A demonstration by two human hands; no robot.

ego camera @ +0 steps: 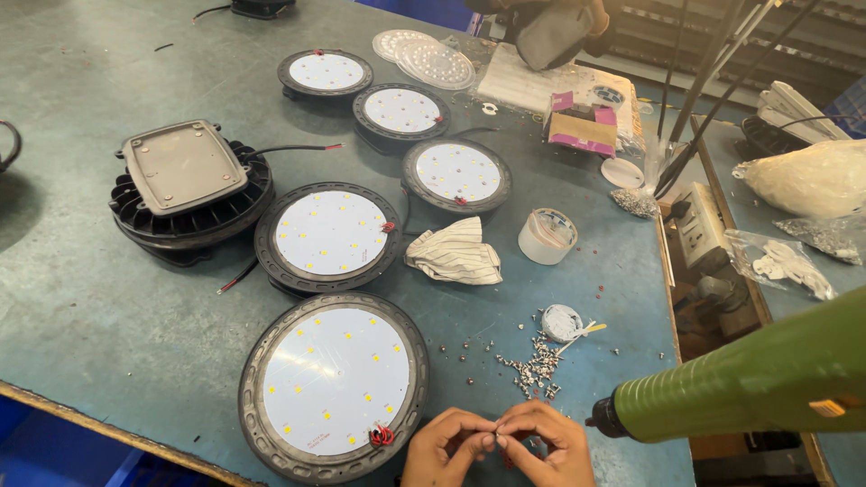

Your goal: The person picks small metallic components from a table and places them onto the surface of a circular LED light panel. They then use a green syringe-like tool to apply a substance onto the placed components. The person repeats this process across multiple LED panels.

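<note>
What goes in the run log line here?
hands: together, pinching small screw | nearest: round lamp | screw pile ahead | green screwdriver right

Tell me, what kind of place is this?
Most likely a workshop bench for assembling lamps. Round finned light housings with white LED boards lie in a row on the table, a pile of small screws sits near the person's hands, and a green power screwdriver hangs alongside.

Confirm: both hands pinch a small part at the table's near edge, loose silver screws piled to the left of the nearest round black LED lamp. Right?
Not quite. In the head view the pile of loose silver screws lies to the right of the nearest round black LED lamp, not the left. The left hand and right hand do pinch something small together at the near edge of the blue-green table.
</note>
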